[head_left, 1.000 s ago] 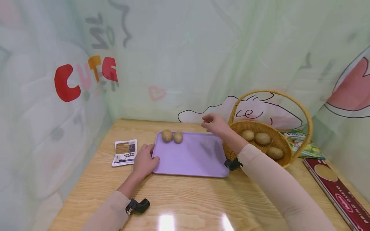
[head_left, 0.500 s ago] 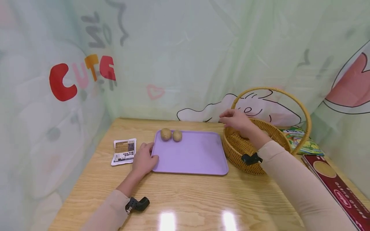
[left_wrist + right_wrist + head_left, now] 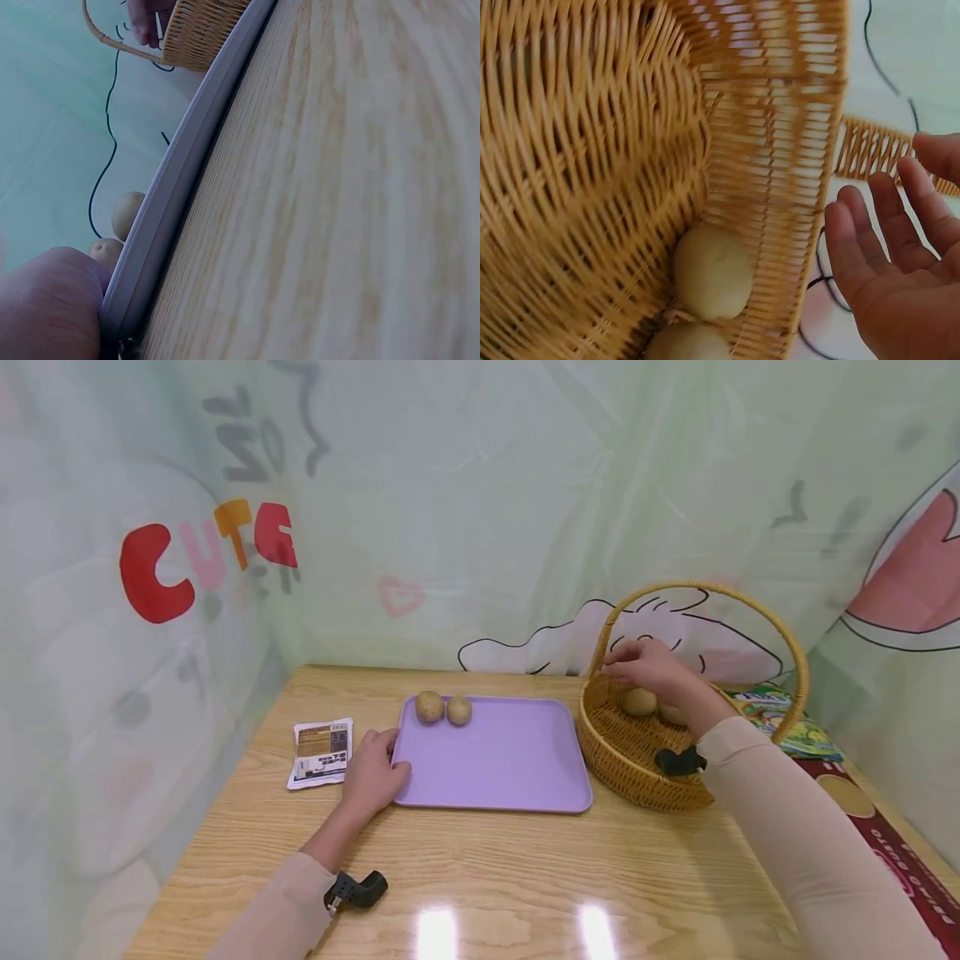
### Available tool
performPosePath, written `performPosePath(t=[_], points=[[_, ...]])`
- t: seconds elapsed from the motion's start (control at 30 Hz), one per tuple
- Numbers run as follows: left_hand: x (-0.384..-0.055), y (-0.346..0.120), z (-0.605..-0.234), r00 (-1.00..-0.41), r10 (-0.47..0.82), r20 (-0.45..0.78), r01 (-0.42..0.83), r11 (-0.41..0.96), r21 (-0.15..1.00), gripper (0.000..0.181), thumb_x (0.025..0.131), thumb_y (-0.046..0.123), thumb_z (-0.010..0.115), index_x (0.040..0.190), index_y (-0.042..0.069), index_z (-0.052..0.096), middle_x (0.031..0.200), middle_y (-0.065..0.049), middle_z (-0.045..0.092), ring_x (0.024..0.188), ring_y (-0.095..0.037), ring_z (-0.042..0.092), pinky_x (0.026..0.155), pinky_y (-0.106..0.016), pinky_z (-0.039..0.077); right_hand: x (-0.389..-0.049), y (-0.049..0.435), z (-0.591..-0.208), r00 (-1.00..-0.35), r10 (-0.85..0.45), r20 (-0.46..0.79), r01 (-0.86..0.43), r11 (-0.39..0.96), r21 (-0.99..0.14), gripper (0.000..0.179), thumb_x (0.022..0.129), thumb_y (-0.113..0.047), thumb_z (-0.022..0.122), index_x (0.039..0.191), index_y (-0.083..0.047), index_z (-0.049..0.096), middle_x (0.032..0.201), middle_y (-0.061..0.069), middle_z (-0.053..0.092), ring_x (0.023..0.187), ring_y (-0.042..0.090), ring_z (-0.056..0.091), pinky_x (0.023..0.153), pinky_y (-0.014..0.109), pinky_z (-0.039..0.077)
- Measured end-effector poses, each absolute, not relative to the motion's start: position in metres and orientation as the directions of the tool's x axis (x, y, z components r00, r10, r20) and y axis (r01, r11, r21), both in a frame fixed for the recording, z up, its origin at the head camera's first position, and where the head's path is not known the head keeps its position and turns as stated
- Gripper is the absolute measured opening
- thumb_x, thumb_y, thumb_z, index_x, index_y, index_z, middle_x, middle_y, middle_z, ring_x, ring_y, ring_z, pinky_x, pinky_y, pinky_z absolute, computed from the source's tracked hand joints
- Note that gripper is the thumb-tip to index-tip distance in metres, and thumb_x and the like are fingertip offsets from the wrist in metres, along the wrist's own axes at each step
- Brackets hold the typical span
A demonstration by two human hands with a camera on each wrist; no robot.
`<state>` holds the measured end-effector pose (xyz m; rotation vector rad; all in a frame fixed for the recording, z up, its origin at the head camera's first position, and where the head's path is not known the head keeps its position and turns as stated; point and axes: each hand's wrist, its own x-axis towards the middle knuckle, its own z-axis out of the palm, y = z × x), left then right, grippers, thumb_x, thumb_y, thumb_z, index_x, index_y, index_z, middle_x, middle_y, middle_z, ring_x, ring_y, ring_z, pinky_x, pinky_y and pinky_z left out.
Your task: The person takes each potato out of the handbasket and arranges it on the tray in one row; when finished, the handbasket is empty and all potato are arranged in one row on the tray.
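Observation:
My left hand [image 3: 373, 770] grips the left edge of a lilac tray [image 3: 495, 768], its thumb reaching over the rim. Two potatoes [image 3: 430, 707] sit side by side in the tray's far left corner. In the left wrist view the same hand [image 3: 52, 304] is at the tray's rim. Over the far side of a wicker basket [image 3: 637, 785] hovers my right hand [image 3: 647, 667], holding nothing. The right wrist view shows that hand's fingers [image 3: 889, 217] spread loosely beside the basket rim. Potatoes [image 3: 712, 271] lie inside the basket, partly behind my right forearm in the head view.
A small printed packet [image 3: 321, 753] lies left of the tray. Right of the basket are a green packet [image 3: 787, 722] and a dark red box [image 3: 877, 835]. The basket's tall handle [image 3: 780, 627] arches above it. A printed curtain [image 3: 450, 527] hangs behind the table.
My right hand has moved right, from above the tray's far right corner to over the basket. My left hand stays at the tray's edge, and the tray's potatoes keep their places.

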<state>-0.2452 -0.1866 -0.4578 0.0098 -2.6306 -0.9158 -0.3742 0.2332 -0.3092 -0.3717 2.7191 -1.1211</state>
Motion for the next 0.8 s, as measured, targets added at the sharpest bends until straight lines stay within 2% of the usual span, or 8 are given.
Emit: performPosePath(t=[0.17, 0.43, 0.57, 0.63, 0.8], points=[[-0.245, -0.185, -0.460, -0.935, -0.121, 0.333, 0.113, 0.788, 0.605, 0.053, 0.071, 0.012, 0.062, 0.123, 0.005, 0.065, 0.087, -0.006, 0.054, 0.074, -0.021, 0.050, 0.063, -0.037, 0.043, -0.377, 0.248, -0.317, -0.954, -0.294, -0.060, -0.191, 0.749, -0.634, 0.038, 0.097, -0.016, 0.055, 0.129, 0.004, 0.056, 0.130, 0.025, 0.052, 0.119, 0.040, 0.048, 0.098, 0.054, 0.039], [-0.242, -0.184, -0.459, -0.934, -0.127, 0.334, 0.108, 0.790, 0.603, 0.057, 0.070, 0.013, 0.064, 0.126, 0.003, 0.063, 0.089, -0.007, 0.055, 0.074, -0.022, 0.051, 0.064, -0.038, 0.044, -0.389, 0.269, -0.334, -0.945, -0.312, -0.098, -0.208, 0.803, -0.559, 0.043, 0.094, -0.011, 0.056, 0.133, 0.007, 0.050, 0.132, 0.029, 0.050, 0.123, 0.044, 0.043, 0.102, 0.057, 0.031], [-0.244, -0.185, -0.460, -0.935, -0.127, 0.331, 0.105, 0.792, 0.602, 0.057, 0.071, 0.013, 0.063, 0.127, 0.003, 0.063, 0.089, -0.006, 0.055, 0.073, -0.021, 0.051, 0.064, -0.037, 0.044, -0.394, 0.272, -0.342, -0.935, -0.329, -0.134, -0.204, 0.807, -0.555, 0.045, 0.092, -0.007, 0.058, 0.133, 0.009, 0.049, 0.129, 0.030, 0.052, 0.118, 0.042, 0.046, 0.099, 0.057, 0.034], [-0.244, -0.185, -0.459, -0.934, -0.127, 0.333, 0.107, 0.791, 0.602, 0.057, 0.071, 0.013, 0.063, 0.127, 0.003, 0.063, 0.089, -0.007, 0.054, 0.073, -0.022, 0.051, 0.063, -0.037, 0.044, -0.396, 0.272, -0.345, -0.932, -0.331, -0.148, -0.202, 0.813, -0.547, 0.044, 0.089, -0.006, 0.060, 0.130, 0.009, 0.053, 0.127, 0.029, 0.054, 0.113, 0.040, 0.048, 0.096, 0.055, 0.038], [-0.246, -0.185, -0.458, -0.930, -0.129, 0.343, 0.110, 0.796, 0.595, 0.057, 0.070, 0.013, 0.063, 0.126, 0.003, 0.063, 0.090, -0.007, 0.055, 0.074, -0.022, 0.052, 0.064, -0.039, 0.044, -0.400, 0.268, -0.347, -0.911, -0.366, -0.190, -0.199, 0.794, -0.574, 0.042, 0.086, -0.003, 0.062, 0.125, 0.012, 0.056, 0.121, 0.027, 0.057, 0.103, 0.034, 0.052, 0.086, 0.045, 0.045]])
